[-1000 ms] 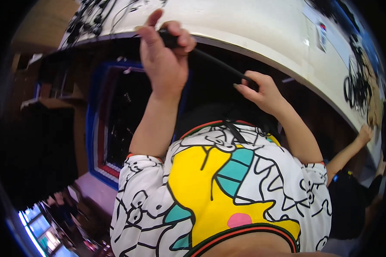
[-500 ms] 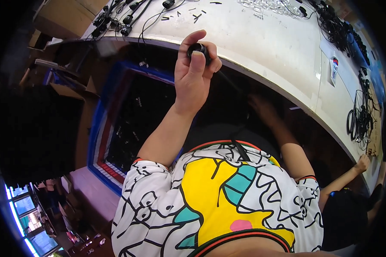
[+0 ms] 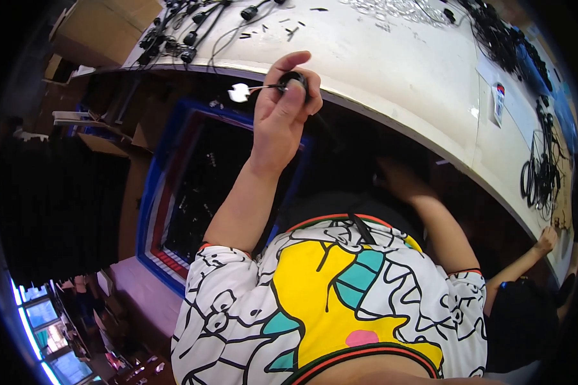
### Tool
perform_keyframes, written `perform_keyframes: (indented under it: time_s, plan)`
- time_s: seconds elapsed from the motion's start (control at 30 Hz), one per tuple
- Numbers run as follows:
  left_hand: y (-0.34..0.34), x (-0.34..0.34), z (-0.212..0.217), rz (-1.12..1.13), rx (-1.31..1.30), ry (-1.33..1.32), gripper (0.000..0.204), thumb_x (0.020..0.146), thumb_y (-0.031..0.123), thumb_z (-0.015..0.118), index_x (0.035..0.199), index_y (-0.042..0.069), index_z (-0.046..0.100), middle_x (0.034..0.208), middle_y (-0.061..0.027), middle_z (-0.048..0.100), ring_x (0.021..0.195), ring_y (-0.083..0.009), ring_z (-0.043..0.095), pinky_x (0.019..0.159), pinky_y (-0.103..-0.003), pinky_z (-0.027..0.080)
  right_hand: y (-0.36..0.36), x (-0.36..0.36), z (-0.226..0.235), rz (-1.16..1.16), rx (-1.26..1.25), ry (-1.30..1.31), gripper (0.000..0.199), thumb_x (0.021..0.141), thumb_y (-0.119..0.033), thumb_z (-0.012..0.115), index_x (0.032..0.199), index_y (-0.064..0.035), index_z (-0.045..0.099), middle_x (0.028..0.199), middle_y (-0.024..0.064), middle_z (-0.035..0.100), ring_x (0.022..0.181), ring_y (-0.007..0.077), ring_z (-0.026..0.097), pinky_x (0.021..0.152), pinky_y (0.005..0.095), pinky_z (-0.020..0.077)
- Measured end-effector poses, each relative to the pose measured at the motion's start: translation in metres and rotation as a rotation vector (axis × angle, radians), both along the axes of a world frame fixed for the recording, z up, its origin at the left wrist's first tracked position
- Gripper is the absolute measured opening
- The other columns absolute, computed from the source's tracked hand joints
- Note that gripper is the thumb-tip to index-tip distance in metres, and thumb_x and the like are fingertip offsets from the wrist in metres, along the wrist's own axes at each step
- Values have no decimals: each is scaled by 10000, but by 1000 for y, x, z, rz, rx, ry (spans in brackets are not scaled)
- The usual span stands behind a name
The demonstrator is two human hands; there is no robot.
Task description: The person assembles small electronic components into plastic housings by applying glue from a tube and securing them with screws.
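Note:
Beside the near edge of the white table, my left hand (image 3: 281,122) is closed on a round black cable fitting (image 3: 291,81), the thumb pressing on its face. A thin wire with a white plug (image 3: 239,93) on its end sticks out from the fitting to the left. A faint dark cable seems to run from this hand down into the shadow on the right. Lower down and under the table's edge, my right hand (image 3: 401,181) is in deep shade. Its fingers are too dark to show whether they hold anything.
The white table (image 3: 392,83) carries black cables with round fittings (image 3: 189,38), clear small parts (image 3: 398,9) and a tube (image 3: 498,102). A blue-rimmed bag (image 3: 149,212) of dark items stands at left, near cardboard boxes (image 3: 103,32). Another person's hand (image 3: 547,240) rests at the table's right edge.
My left hand has shifted slightly left and down, and the white plug on its wire has come into sight beside it. My right hand has moved a little lower and right.

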State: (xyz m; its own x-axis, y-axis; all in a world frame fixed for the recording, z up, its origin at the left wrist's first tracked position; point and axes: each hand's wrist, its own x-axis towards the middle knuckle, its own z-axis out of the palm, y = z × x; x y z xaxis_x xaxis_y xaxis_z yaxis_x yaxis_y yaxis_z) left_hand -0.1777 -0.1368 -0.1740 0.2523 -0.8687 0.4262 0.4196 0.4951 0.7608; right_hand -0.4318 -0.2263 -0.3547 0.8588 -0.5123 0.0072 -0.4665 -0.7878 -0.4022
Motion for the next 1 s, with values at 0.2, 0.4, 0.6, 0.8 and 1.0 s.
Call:
perform_keyframes:
  time_s: [0.2, 0.4, 0.6, 0.8, 1.0]
  plan:
    - [-2, -46, -37, -296, 244, 15, 415, 767, 10, 566, 1147, 20, 401, 839, -1, 473, 740, -43, 448, 662, -163, 370, 37, 39, 194, 79, -214, -713, 317, 672, -93, 666, 975, -72, 574, 890, 56, 599, 818, 226, 575, 694, 310, 461]
    - [-5, -87, -75, -309, 252, -146, 289, 792, 9, 546, 1070, 38, 472, 961, -23, 517, 896, -85, 503, 756, -212, 424, 22, 48, 172, 19, -322, -524, 142, 698, -165, 640, 819, -101, 603, 804, 27, 615, 772, 185, 578, 711, 322, 438]
    - [10, -81, -78, -366, 465, -390, 377, 744, -49, 569, 1097, 37, 466, 1019, -62, 515, 961, -122, 502, 816, -242, 416, 29, 41, 142, -12, -26, -533, 89, 727, -127, 629, 806, -85, 627, 749, 38, 619, 702, 192, 585, 699, 283, 431]
    - [13, -30, -29, -65, 620, -468, 286, 789, 88, 572, 1057, 28, 493, 928, -42, 521, 826, -71, 476, 737, -176, 383, 27, 39, 144, -78, 203, -463, 118, 741, -151, 631, 813, -58, 634, 757, 73, 615, 704, 217, 570, 625, 282, 454]
    - [6, -26, -14, -82, 512, -826, 175, 786, 165, 604, 809, -9, 599, 670, 6, 563, 618, -46, 504, 572, -160, 386, 28, 47, 151, -26, 144, -335, 186, 760, -205, 602, 840, -41, 635, 735, 108, 619, 672, 239, 597, 635, 304, 476]
